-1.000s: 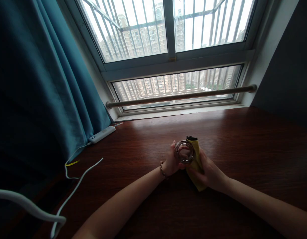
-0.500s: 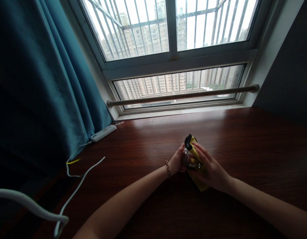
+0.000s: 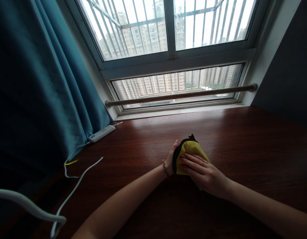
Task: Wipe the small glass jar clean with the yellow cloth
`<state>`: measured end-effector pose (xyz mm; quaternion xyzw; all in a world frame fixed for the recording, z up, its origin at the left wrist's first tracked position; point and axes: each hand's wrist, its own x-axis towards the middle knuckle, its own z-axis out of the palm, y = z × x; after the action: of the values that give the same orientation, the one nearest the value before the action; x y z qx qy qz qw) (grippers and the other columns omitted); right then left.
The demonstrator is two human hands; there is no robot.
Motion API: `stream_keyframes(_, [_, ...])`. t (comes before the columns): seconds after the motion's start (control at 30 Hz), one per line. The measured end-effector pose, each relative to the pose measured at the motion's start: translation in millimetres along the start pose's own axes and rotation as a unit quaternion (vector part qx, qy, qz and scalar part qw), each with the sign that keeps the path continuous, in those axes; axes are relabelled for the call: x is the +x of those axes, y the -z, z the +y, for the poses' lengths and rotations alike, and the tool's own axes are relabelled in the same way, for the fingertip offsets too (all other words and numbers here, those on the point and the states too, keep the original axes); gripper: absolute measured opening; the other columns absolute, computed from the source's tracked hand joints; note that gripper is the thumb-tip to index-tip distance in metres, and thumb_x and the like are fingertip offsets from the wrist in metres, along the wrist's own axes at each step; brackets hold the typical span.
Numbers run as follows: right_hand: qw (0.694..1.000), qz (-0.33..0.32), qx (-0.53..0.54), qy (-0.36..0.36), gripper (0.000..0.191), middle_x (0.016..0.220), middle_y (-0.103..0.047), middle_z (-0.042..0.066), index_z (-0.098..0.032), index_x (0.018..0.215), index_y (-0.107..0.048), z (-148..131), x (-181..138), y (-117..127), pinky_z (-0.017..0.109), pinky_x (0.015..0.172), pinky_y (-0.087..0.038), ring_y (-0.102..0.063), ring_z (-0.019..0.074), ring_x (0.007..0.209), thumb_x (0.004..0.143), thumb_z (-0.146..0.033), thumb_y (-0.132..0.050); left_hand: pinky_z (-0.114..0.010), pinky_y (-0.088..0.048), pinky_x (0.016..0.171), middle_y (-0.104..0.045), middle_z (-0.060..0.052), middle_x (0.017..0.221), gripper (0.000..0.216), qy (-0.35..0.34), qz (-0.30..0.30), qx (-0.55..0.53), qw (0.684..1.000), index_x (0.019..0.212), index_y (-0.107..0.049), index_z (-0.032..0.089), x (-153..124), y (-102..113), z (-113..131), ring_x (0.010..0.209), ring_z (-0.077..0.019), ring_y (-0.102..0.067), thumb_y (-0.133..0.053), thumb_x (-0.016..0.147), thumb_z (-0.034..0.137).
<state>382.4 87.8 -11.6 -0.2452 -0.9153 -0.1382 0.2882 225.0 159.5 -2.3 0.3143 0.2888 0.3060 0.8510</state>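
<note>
A yellow cloth with a black edge (image 3: 193, 147) is draped between my hands above the dark wooden surface. My right hand (image 3: 204, 174) lies over the cloth, its fingers together and pressing it inward from the right. On the cloth's left side is my left hand (image 3: 171, 157), with a beaded bracelet (image 3: 165, 168) at the wrist. Its thumb points up, and the other fingers are hidden behind the cloth. The clear, glass-like round object seen between the hands a moment earlier is now covered by the cloth.
The reddish-brown wooden surface (image 3: 143, 139) runs up to a barred window with a horizontal rail (image 3: 180, 96). At the left are a blue curtain (image 3: 68, 99), a white power strip (image 3: 102, 133), a white cable (image 3: 78, 186) and a thicker white tube (image 3: 26, 205).
My right hand has brought the cloth leftward and over the clear round object, hiding it. The cloth now spreads out toward my left hand, which stays nearly in place.
</note>
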Motion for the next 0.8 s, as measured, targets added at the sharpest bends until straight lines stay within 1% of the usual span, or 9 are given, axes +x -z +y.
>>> stream_keyframes(0.17, [0.999, -0.009, -0.017, -0.026, 0.041, 0.145, -0.027, 0.005, -0.01, 0.13, -0.05, -1, -1, -4, 0.04, 0.109, -0.032, -0.02, 0.025, 0.135, 0.09, -0.013, -0.041, -0.029, -0.043, 0.09, -0.064, -0.014, 0.095, 0.069, -0.012, 0.01, -0.064, 0.998, 0.105, -0.06, 0.003, 1, 7, 2, 0.088, -0.0199, -0.061, -0.021, 0.089, 0.058])
stream_keyframes(0.27, [0.997, -0.005, -0.045, -0.057, 0.043, 0.146, -0.024, 0.005, -0.009, 0.133, -0.045, -1, -2, -7, 0.042, 0.108, -0.033, -0.019, 0.0258, 0.135, 0.091, -0.014, -0.041, -0.026, -0.045, 0.086, -0.065, -0.008, 0.093, 0.058, -0.058, 0.019, -0.088, 0.994, 0.1, -0.062, 0.01, 6, 14, 0, 0.082, -0.0156, -0.061, -0.024, 0.09, 0.054])
stream_keyframes(0.33, [0.996, 0.003, -0.057, -0.075, 0.046, 0.146, -0.024, 0.006, -0.009, 0.136, -0.041, 0, -2, -9, 0.043, 0.108, -0.033, -0.019, 0.0266, 0.135, 0.09, -0.013, -0.04, -0.024, -0.047, 0.075, -0.065, -0.005, 0.087, 0.054, -0.064, 0.017, -0.089, 0.994, 0.096, -0.062, 0.015, 8, 18, -1, 0.076, -0.0135, -0.06, -0.028, 0.089, 0.056])
stream_keyframes(0.37, [0.995, 0.006, -0.059, -0.085, 0.049, 0.146, -0.023, 0.007, -0.008, 0.138, -0.038, 0, -2, -9, 0.043, 0.108, -0.033, -0.018, 0.0269, 0.135, 0.089, -0.013, -0.04, -0.022, -0.046, 0.062, -0.063, -0.004, 0.08, 0.054, -0.053, 0.015, -0.081, 0.995, 0.094, -0.061, 0.015, 9, 21, -2, 0.067, -0.0127, -0.059, -0.031, 0.086, 0.059])
stream_keyframes(0.43, [0.992, 0.006, -0.062, -0.111, 0.056, 0.146, -0.022, 0.008, -0.007, 0.142, -0.029, 1, -3, -11, 0.043, 0.107, -0.034, -0.017, 0.027, 0.136, 0.088, -0.013, -0.041, -0.021, -0.031, 0.04, -0.053, -0.003, 0.059, 0.06, -0.011, 0.009, -0.052, 0.999, 0.083, -0.06, 0.014, 9, 25, -2, 0.045, -0.0107, -0.047, -0.034, 0.08, 0.069])
stream_keyframes(0.5, [0.988, 0.016, -0.07, -0.137, 0.059, 0.146, -0.021, 0.01, -0.007, 0.143, -0.024, 2, -4, -13, 0.043, 0.106, -0.036, -0.017, 0.0268, 0.136, 0.087, -0.014, -0.042, -0.02, -0.014, 0.034, -0.041, -0.002, 0.047, 0.067, 0.03, 0.003, -0.013, 0.999, 0.068, -0.053, 0.013, 7, 27, -2, 0.034, -0.0094, -0.033, -0.031, 0.074, 0.077])
stream_keyframes(0.53, [0.986, 0.022, -0.074, -0.148, 0.06, 0.146, -0.021, 0.011, -0.007, 0.143, -0.023, 2, -5, -15, 0.042, 0.105, -0.037, -0.018, 0.0267, 0.135, 0.087, -0.015, -0.042, -0.02, -0.011, 0.035, -0.039, -0.002, 0.046, 0.07, 0.042, -0.001, 0.008, 0.999, 0.062, -0.05, 0.014, 6, 27, -1, 0.033, -0.0094, -0.032, -0.028, 0.073, 0.079])
stream_keyframes(0.63, [0.983, 0.041, -0.073, -0.164, 0.061, 0.146, -0.02, 0.013, -0.006, 0.143, -0.022, 4, -4, -17, 0.043, 0.105, -0.037, -0.019, 0.0273, 0.135, 0.087, -0.016, -0.043, -0.02, -0.011, 0.033, -0.045, -0.006, 0.048, 0.073, 0.059, -0.008, 0.077, 0.995, 0.057, -0.046, 0.013, 3, 23, -1, 0.032, -0.0092, -0.031, -0.019, 0.074, 0.079])
stream_keyframes(0.8, [0.982, 0.054, -0.027, -0.181, 0.073, 0.147, -0.018, 0.011, -0.011, 0.145, -0.019, 4, -3, -14, 0.045, 0.107, -0.034, -0.018, 0.028, 0.135, 0.076, -0.005, -0.041, -0.02, -0.017, 0.029, -0.05, -0.009, 0.05, 0.075, 0.043, -0.02, 0.181, 0.982, 0.063, -0.057, 0.008, -1, 13, -5, 0.031, -0.0084, -0.033, -0.018, 0.084, 0.069])
